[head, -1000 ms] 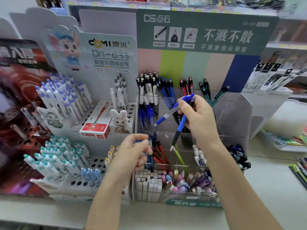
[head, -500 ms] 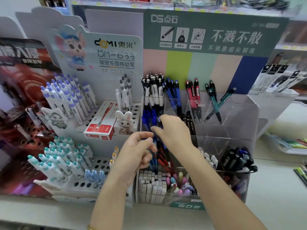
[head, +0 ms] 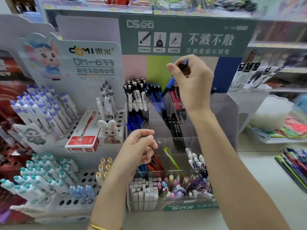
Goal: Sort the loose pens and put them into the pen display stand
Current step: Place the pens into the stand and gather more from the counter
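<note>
A clear acrylic pen display stand (head: 221, 113) with several compartments stands in front of me under a green header card. My right hand (head: 191, 82) is raised over its back row and pinches a blue pen (head: 169, 85), tip slanting down-left toward the blue pens (head: 154, 92) in the back row. My left hand (head: 141, 146) hovers lower, over the middle row, fingers curled round the tops of some pens, mostly hidden by the hand. Red pens (head: 157, 163) and a green pen (head: 171, 158) stick out just below it.
A white perforated stand (head: 93, 178) at the left holds purple-capped and teal-capped pens, with a red pen box (head: 83, 136) and a rabbit figure (head: 109, 130) on it. Small erasers fill the front row. Loose pens (head: 292, 165) lie on the counter at the right.
My right hand rose from the middle compartments beside the left hand to above the back row, now holding a blue pen. The left hand stayed nearly in place. The camera moved closer.
</note>
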`<state>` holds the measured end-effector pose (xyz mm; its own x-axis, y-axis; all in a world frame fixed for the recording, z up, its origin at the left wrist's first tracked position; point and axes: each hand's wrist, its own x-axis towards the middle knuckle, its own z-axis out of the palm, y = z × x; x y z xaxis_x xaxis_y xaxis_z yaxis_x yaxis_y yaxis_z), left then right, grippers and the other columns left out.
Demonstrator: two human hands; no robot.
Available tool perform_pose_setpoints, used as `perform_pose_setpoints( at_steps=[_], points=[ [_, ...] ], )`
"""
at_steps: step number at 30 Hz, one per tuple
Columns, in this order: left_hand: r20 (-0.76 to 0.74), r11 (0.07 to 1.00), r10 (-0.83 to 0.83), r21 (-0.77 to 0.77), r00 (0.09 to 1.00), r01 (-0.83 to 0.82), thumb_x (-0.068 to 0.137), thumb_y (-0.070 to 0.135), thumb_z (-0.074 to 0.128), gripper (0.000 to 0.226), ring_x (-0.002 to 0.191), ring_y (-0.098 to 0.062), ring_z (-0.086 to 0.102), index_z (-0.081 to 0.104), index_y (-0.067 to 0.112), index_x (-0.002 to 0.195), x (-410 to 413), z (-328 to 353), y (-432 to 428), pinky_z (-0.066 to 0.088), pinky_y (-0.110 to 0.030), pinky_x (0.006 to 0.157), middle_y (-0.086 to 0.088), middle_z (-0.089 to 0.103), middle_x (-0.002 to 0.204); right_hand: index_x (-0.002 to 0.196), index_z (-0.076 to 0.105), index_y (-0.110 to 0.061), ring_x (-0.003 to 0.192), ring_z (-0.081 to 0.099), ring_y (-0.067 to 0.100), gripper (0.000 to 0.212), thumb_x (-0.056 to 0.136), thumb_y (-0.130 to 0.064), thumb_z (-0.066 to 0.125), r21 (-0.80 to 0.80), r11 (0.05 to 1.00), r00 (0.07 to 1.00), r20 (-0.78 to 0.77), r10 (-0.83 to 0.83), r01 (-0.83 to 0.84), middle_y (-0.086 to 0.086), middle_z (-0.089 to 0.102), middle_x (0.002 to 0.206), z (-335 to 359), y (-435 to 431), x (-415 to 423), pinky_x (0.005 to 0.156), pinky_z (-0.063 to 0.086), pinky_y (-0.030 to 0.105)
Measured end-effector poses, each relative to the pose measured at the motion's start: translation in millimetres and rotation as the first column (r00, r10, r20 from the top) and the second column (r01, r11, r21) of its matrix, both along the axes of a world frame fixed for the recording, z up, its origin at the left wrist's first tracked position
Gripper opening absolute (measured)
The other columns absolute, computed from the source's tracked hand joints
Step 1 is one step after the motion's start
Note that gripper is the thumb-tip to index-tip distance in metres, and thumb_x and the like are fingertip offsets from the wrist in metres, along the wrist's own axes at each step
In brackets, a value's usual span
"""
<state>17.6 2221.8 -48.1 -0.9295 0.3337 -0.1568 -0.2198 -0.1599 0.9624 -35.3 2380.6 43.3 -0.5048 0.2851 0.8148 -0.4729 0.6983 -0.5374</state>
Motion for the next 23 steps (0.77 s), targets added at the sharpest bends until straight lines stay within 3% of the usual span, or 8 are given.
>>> perform_pose_setpoints(
  at_steps=[2, 5, 7, 10, 17, 20, 23],
  points=[
    [-0.004, 1.000, -0.015, -0.003, 1.000, 0.015, 0.099, 0.008, 0.046, 0.019, 0.046, -0.008, 0.042, 0.054, 0.010, 0.116, -2.9, 2.5, 3.4, 0.032, -0.020, 0.043, -0.002, 0.059, 0.067, 0.082, 0.063, -0.003, 0.072, 0.053, 0.018, 0.028, 0.087, -0.030, 0.067, 0.135, 0.991, 0.989, 0.148, -0.029, 0.009, 0.003, 0.060, 0.077, -9.3, -1.8, -15.4, 0.067, 0.042, 0.030],
    [-0.015, 0.999, -0.031, -0.015, 0.999, 0.030, 0.099, 0.008, 0.046, 0.018, 0.046, -0.008, 0.042, 0.053, 0.011, 0.116, -7.1, 5.5, 6.4, 0.033, -0.020, 0.043, -0.001, 0.059, 0.066, 0.095, 0.063, -0.002, 0.084, 0.051, 0.027, 0.036, 0.089, -0.037, 0.063, 0.342, 0.936, 0.918, 0.339, -0.207, 0.085, 0.011, 0.058, 0.089, -24.7, -7.3, -27.2, 0.067, 0.031, 0.029],
    [-0.022, 0.999, -0.042, -0.010, 0.999, 0.042, 0.100, 0.008, 0.045, 0.018, 0.046, -0.008, 0.042, 0.053, 0.011, 0.116, -9.2, 7.0, 6.3, 0.033, -0.020, 0.044, 0.000, 0.059, 0.066, 0.103, 0.059, -0.002, 0.088, 0.056, 0.030, 0.037, 0.088, -0.035, 0.066, 0.272, 0.961, 0.904, 0.396, -0.161, 0.052, 0.011, 0.060, 0.091, -31.6, -7.1, -25.4, 0.071, 0.039, 0.034],
    [-0.021, 0.999, -0.045, -0.013, 0.999, 0.045, 0.100, 0.009, 0.045, 0.018, 0.047, -0.008, 0.043, 0.053, 0.011, 0.116, -12.1, 8.4, 4.9, 0.034, -0.020, 0.044, 0.000, 0.060, 0.066, 0.098, 0.056, -0.003, 0.081, 0.058, 0.028, 0.030, 0.084, -0.026, 0.072, 0.124, 0.992, 0.914, 0.400, -0.068, 0.019, 0.005, 0.059, 0.082, -34.9, -5.3, -17.0, 0.072, 0.047, 0.040],
    [-0.016, 0.999, -0.047, -0.005, 0.999, 0.047, 0.099, 0.009, 0.046, 0.018, 0.047, -0.008, 0.044, 0.055, 0.013, 0.114, -11.1, 7.1, 7.9, 0.035, -0.020, 0.046, 0.002, 0.060, 0.066, 0.092, 0.059, -0.014, 0.095, 0.057, 0.027, 0.036, 0.085, -0.049, 0.063, 0.445, 0.881, 0.786, 0.481, -0.388, 0.162, 0.004, 0.067, 0.092, -31.8, -13.0, -23.8, 0.062, 0.032, 0.030],
    [-0.041, 0.999, -0.042, 0.001, 0.998, 0.042, 0.099, 0.009, 0.046, 0.018, 0.049, -0.008, 0.043, 0.056, 0.013, 0.114, -5.2, 8.4, 14.6, 0.034, -0.021, 0.045, 0.001, 0.061, 0.067, 0.100, 0.057, -0.014, 0.092, 0.057, 0.024, 0.039, 0.081, -0.046, 0.070, 0.308, 0.941, 0.836, 0.472, -0.281, 0.142, 0.000, 0.065, 0.087, -37.6, -0.8, -9.4, 0.065, 0.040, 0.032],
    [-0.072, 0.998, -0.053, 0.012, 0.996, 0.054, 0.099, 0.007, 0.045, 0.019, 0.049, -0.009, 0.043, 0.057, 0.012, 0.113, 3.7, 14.8, 25.8, 0.034, -0.022, 0.046, -0.001, 0.060, 0.068, 0.093, 0.056, -0.017, 0.080, 0.057, 0.016, 0.023, 0.082, -0.029, 0.073, 0.078, 0.994, 0.939, 0.330, -0.100, 0.078, -0.008, 0.060, 0.078, -42.4, 17.7, 20.7, 0.069, 0.047, 0.033]
  ],
)
